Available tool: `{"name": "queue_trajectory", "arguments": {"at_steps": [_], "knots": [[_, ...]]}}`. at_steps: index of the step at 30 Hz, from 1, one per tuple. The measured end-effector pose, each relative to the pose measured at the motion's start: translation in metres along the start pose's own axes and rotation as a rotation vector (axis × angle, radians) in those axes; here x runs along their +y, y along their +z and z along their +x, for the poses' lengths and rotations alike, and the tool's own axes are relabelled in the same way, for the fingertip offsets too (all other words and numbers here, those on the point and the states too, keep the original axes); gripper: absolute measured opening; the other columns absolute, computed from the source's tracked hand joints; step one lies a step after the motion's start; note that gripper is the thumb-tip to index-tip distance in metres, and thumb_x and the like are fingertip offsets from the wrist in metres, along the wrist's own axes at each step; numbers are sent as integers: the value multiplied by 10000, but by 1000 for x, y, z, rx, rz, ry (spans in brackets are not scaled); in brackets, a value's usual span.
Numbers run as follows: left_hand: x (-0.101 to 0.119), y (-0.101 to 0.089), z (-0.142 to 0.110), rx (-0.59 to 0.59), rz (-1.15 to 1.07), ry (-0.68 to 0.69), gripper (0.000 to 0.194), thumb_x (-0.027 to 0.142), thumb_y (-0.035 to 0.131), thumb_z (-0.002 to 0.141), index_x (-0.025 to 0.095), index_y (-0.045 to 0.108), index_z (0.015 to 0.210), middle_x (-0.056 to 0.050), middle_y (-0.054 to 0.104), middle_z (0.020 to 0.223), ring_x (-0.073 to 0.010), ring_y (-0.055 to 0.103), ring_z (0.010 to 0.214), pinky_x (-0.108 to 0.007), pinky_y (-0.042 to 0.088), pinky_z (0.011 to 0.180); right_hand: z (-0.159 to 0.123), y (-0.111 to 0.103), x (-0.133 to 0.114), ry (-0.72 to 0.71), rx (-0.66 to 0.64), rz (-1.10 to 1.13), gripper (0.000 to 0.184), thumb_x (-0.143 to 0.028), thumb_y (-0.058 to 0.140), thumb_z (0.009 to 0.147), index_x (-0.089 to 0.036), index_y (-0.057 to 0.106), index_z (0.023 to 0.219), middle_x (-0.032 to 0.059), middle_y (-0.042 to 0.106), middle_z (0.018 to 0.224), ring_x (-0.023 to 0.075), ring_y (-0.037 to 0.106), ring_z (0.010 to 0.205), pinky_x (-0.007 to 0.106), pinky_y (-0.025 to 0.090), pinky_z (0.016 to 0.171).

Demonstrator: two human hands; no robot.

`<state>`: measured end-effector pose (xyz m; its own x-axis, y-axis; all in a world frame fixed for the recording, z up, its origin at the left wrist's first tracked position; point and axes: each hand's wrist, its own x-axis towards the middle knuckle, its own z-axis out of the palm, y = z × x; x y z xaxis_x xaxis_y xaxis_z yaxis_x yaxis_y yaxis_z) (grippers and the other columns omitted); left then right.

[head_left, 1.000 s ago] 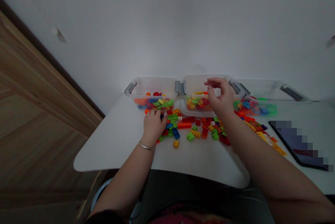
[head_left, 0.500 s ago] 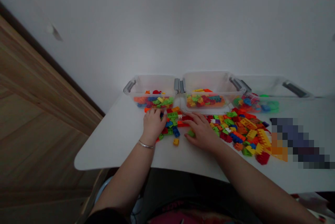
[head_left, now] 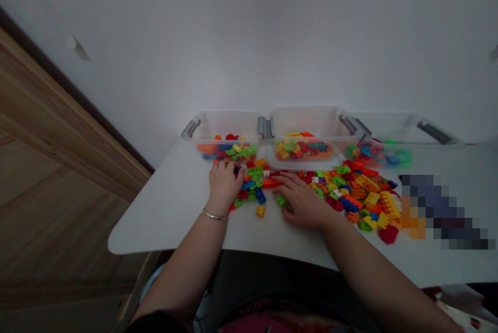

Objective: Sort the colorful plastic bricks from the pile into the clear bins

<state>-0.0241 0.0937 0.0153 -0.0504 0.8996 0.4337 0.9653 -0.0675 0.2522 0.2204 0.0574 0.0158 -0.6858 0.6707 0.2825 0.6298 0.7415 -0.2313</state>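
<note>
My left hand (head_left: 224,183), with a bangle at its wrist, is curled over the left end of the loose toy bricks. A dark blue toy brick (head_left: 236,170) shows between its thumb and forefinger; the other fingertips are hidden. My right hand (head_left: 305,202) rests on the table with its fingers apart. Its fingertips lie close to a long red brick (head_left: 269,183), and a light green brick (head_left: 280,199) sits just left of its thumb. Between my hands are a green brick (head_left: 256,171), a blue brick (head_left: 260,196) and a small yellow brick (head_left: 260,211).
Along the wall stand a left clear bin (head_left: 229,124) and a middle clear bin (head_left: 307,120), both holding small coloured pieces, and a right clear bin (head_left: 392,128) with larger ones. A mixed brick pile (head_left: 365,193) covers the white table (head_left: 155,219) on my right.
My right hand has drawn back slightly from the light green brick, which now shows more fully. My left hand stays at almost the same spot, and the view has shifted a little.
</note>
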Motion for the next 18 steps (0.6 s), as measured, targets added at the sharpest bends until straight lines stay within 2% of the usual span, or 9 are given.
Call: {"name": "queue_trajectory", "arguments": {"at_steps": [9, 18], "knots": [[-1, -2, 0, -54, 32, -33, 297, 349, 524, 880, 160, 694, 1034, -140, 645, 1065, -305, 555, 1060, -428, 443, 975, 2, 4, 10, 78, 51, 37, 315, -151, 588, 727, -180, 633, 1037, 116, 575, 1314, 271, 425, 1303, 487, 349, 1118], [-2, 9, -1, -103, -141, 99, 234, 314, 549, 865, 195, 668, 1028, -103, 624, 1090, -271, 535, 1080, -430, 421, 1004, 4, 4, 15, 145, 132, 65, 290, -193, 615, 765, -194, 628, 1054, 106, 620, 1165, 260, 517, 1142, 461, 429, 1013]]}}
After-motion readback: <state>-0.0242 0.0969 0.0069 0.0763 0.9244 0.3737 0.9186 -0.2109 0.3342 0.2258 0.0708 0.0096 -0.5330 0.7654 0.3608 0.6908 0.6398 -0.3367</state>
